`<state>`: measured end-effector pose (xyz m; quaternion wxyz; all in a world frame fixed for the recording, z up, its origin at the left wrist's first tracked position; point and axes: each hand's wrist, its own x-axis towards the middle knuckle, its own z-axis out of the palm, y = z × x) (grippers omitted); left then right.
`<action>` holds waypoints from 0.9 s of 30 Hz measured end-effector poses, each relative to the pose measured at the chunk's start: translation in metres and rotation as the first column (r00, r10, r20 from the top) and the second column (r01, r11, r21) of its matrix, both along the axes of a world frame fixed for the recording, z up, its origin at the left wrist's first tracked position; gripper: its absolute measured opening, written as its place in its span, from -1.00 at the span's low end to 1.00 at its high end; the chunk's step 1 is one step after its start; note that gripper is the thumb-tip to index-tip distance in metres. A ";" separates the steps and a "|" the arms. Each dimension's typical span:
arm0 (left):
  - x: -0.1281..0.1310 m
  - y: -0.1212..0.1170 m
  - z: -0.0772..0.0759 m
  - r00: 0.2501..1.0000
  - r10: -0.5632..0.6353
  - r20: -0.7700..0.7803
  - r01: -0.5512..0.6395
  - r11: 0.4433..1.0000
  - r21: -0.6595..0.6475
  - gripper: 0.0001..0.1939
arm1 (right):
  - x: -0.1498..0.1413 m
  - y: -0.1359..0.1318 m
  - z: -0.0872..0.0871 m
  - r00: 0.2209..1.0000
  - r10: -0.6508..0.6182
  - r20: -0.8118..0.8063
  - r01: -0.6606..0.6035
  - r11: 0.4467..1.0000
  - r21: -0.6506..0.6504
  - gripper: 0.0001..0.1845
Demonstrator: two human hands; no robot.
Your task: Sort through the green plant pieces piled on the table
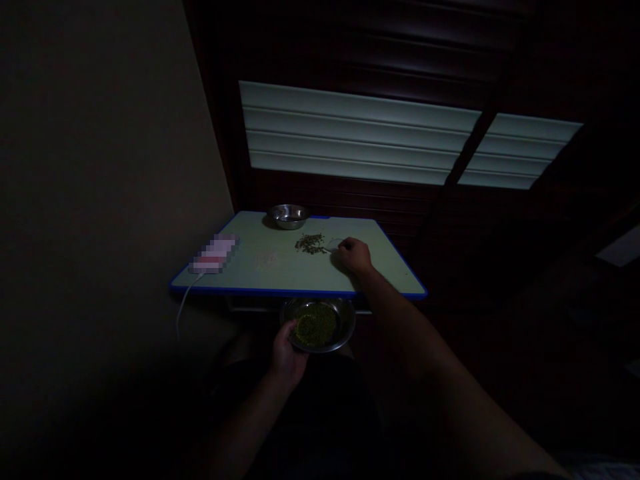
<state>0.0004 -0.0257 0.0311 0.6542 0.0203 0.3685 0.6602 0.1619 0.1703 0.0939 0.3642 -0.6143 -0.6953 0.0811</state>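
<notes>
My left hand (289,355) grips the rim of a metal bowl (346,335), its thumb over the edge. Small green grains, like mung beans (316,327), fill much of this bowl, which sits below the table's front edge. Over the table, my right hand (354,255) is closed on a pale, see-through piece (334,245) whose exact kind is too dim to tell. This piece touches or nearly touches the right side of a loose patch of small dark grains (310,243) spread on the tabletop.
A second metal bowl (289,217) stands at the table's back edge. On the left of the pale, blue-edged table (240,280) lies a blurred pink device (215,255) with a white cable (184,303). A wall rises at left; dark louvred doors (350,193) stand behind.
</notes>
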 end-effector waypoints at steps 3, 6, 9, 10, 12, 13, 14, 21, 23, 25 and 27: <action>0.000 0.000 0.001 1.000 0.006 0.001 -0.006 1.000 0.006 -0.82 | 0.000 0.000 -0.001 1.000 -0.011 0.006 0.011 1.000 -0.008 -0.76; 0.000 0.000 0.001 1.000 0.015 0.001 -0.015 1.000 0.012 -0.80 | 0.000 0.001 -0.004 0.999 0.023 0.024 -0.023 1.000 -0.007 -0.77; 0.000 0.000 0.002 1.000 0.021 -0.005 -0.021 1.000 0.022 -0.79 | 0.000 0.004 -0.008 0.994 0.111 -0.022 -0.111 0.994 -0.002 -0.78; 0.000 0.000 0.002 1.000 0.018 -0.002 -0.018 1.000 0.014 -0.79 | -0.001 0.004 -0.008 0.990 0.134 -0.050 -0.134 0.991 0.002 -0.78; 0.000 0.000 0.001 1.000 0.011 0.006 -0.011 1.000 -0.001 -0.79 | -0.001 0.005 -0.009 0.983 0.148 -0.104 -0.147 0.989 0.012 -0.79; 0.000 0.000 0.001 1.000 0.008 0.010 -0.008 1.000 -0.002 -0.79 | -0.001 0.005 -0.008 0.982 0.143 -0.122 -0.142 0.990 0.018 -0.79; 0.000 0.000 0.001 1.000 0.006 0.012 -0.006 1.000 0.004 -0.79 | -0.001 0.004 -0.008 0.982 0.136 -0.131 -0.135 0.991 0.022 -0.79; -0.001 0.001 -0.002 1.000 0.006 0.001 -0.006 1.000 0.003 -0.81 | -0.001 0.001 -0.006 0.995 0.072 -0.071 -0.070 0.997 0.024 -0.78; -0.001 0.001 -0.002 1.000 -0.001 0.001 0.001 1.000 0.000 -0.82 | -0.001 0.001 -0.007 0.995 0.081 -0.059 -0.081 0.997 0.015 -0.78; -0.001 0.002 -0.002 1.000 0.002 -0.003 -0.002 1.000 -0.004 -0.82 | -0.001 0.002 -0.008 0.993 0.105 -0.054 -0.104 0.994 0.015 -0.79; -0.001 0.001 -0.002 1.000 0.006 -0.001 -0.006 1.000 -0.005 -0.81 | -0.001 0.003 -0.009 0.988 0.141 -0.068 -0.140 0.990 0.025 -0.80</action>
